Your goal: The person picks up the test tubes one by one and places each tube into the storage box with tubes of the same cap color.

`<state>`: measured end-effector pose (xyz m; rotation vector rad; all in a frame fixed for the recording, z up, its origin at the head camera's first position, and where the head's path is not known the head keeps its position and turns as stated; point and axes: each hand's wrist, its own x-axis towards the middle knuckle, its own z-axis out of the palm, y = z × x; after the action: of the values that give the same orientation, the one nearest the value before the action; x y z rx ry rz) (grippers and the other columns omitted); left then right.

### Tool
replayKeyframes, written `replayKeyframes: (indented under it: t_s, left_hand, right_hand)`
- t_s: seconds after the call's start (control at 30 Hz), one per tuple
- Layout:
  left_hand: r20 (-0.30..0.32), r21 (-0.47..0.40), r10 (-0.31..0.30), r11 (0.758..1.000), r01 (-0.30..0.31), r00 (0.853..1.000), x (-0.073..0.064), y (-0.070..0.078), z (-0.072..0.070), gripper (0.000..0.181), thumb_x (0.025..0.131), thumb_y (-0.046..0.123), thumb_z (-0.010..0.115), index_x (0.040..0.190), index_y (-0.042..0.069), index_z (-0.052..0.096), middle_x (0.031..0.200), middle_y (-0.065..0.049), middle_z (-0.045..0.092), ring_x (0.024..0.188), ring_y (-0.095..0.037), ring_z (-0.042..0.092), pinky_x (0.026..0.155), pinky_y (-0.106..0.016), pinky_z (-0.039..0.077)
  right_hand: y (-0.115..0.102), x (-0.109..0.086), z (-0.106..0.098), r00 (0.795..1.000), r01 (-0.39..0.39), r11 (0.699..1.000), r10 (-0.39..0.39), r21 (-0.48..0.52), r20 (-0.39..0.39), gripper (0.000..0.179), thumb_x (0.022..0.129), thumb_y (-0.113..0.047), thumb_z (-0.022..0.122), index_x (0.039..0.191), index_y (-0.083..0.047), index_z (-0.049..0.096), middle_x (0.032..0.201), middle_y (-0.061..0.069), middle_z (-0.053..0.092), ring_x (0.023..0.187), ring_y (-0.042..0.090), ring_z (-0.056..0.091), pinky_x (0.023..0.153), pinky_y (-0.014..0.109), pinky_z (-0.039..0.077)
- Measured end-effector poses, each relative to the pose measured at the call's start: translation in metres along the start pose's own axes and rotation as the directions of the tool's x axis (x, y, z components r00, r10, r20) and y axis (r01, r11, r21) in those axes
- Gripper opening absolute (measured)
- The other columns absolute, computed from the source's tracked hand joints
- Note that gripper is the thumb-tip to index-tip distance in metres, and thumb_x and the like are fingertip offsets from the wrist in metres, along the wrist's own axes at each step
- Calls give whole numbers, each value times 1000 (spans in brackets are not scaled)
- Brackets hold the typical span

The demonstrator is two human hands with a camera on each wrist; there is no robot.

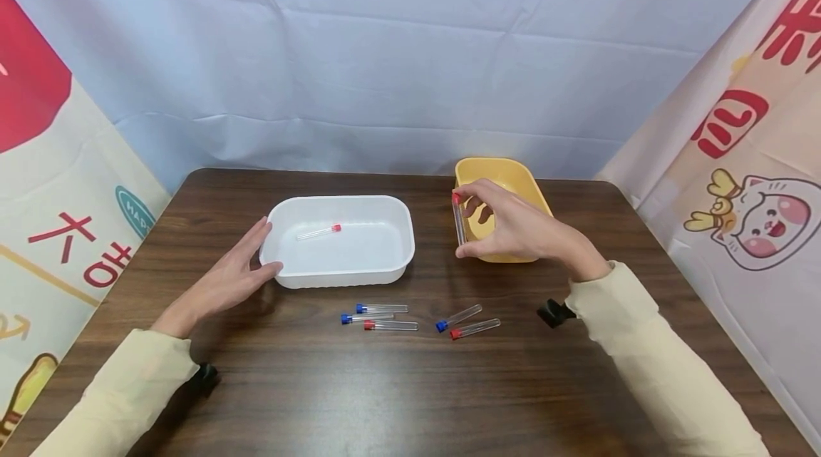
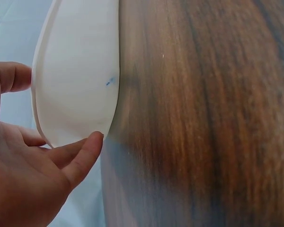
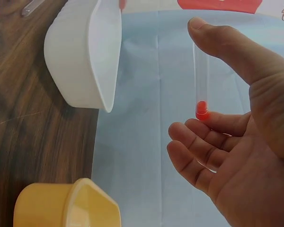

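Observation:
My right hand [image 1: 507,222] pinches a red-capped test tube [image 1: 459,220] lengthwise, thumb at the clear end and index finger at the cap. The tube stands near upright, cap on top in the head view, by the left side of a yellow bin [image 1: 526,190]. In the right wrist view this tube [image 3: 201,80] is seen against the pale cloth. My left hand [image 1: 227,282] rests with extended fingers and thumb against the left end of a white tray [image 1: 340,277]. Another red-capped test tube [image 1: 318,232] lies inside the tray.
In front of the tray lie blue-capped tubes [image 1: 383,309] and a red-capped tube [image 1: 393,326]. Farther right are another blue-capped tube [image 1: 460,317] and a red-capped one [image 1: 476,329]. A pale cloth [image 1: 385,72] hangs behind the wooden table [image 1: 359,400].

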<state>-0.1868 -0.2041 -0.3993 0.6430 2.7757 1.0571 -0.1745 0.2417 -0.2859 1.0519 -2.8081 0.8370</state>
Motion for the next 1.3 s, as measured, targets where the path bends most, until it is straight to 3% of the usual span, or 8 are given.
replayKeyframes:
  t_s: [0.33,0.5,0.8,1.03,1.3]
  left_hand:
    - [-5,3,-13,1000,13,1000,-1,2,0,79,93,41,53,149,5,11,155,-5,1,140,-27,7,106,-54,16]
    - [-3,2,-12,1000,12,1000,-2,2,-1,79,93,41,53,149,5,10,155,-5,0,140,-28,7,105,-55,17]
    - [-8,7,-4,1000,4,1000,-1,-1,1,80,93,43,53,150,6,11,155,-4,1,139,-29,8,104,-56,17]
    - [-1,11,-9,1000,9,1000,0,-3,2,81,92,44,53,150,8,9,156,-4,0,139,-29,8,104,-56,18]
    - [0,2,-5,1000,5,1000,-1,-4,1,81,92,45,53,150,11,8,155,0,-1,139,-27,8,104,-56,18]
  right_hand:
    - [-2,24,5,996,-84,996,83,22,28,83,66,-55,77,129,-13,45,106,-4,51,95,11,51,80,29,46]
    - [-3,37,7,998,-61,997,59,51,35,79,65,-53,78,125,-12,48,102,2,53,91,19,53,78,36,46]
    - [-6,60,13,997,-46,997,43,54,66,84,66,-54,78,129,-9,46,107,4,52,94,16,53,81,31,47]
    - [-12,74,18,996,-44,998,40,52,80,76,68,-56,75,123,-12,48,107,5,53,94,17,51,82,37,46]
    - [-14,91,27,996,-30,998,25,62,84,74,67,-55,76,122,-12,49,108,5,52,96,20,52,82,32,46]
